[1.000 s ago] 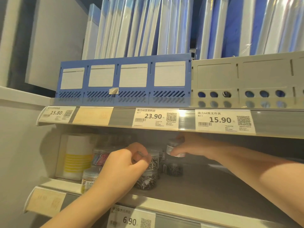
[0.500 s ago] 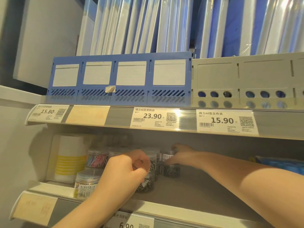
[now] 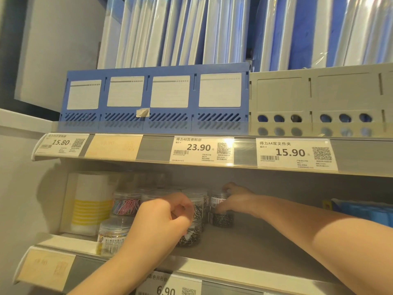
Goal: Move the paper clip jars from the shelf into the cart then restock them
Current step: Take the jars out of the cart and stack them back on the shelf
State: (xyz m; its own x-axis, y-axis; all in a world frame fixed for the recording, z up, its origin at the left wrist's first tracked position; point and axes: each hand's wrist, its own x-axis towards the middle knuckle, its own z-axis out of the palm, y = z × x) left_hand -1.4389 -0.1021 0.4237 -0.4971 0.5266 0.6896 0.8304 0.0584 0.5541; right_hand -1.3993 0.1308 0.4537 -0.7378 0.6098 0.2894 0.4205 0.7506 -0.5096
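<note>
Cluster of paper clip jars (image 3: 126, 206) at the left of the lower shelf (image 3: 265, 241), set well back under the shelf above, several stacked two high. Small, round, clear plastic with flat lids, packed with metal clips. Probably heavy for such a size, yet light enough for one hand each. Stiff-walled, smooth and likely slippery. Not fragile, though liable to pop open and scatter clips if dropped. Best taken round the wall just under the lid, thumb opposite fingers, then lifted straight up off the jar beneath rather than dragged sideways, to avoid toppling a stack.

Far top jar (image 3: 219, 200), dark clips inside, pinched by the right hand (image 3: 236, 199): fingers (image 3: 229, 185) over the lid, thumb low on the labelled wall. Seated on or barely above its lower jar; cannot tell which.

Near top jar (image 3: 198, 206) just beyond the left hand (image 3: 161, 218). Fingers (image 3: 180, 207) there curled tight, but cannot tell whether closed on the jar, with the back of the hand in the way.

Beside the jars on the left, a white box (image 3: 89, 207) with yellow stripes. Far right on the same shelf, blue packets (image 3: 361, 211), well apart from the jars. Above, price tags (image 3: 200, 149) along the shelf edge, then a blue file rack (image 3: 157, 96) and a grey file rack (image 3: 319, 99) with upright folders behind. No cart in view.
</note>
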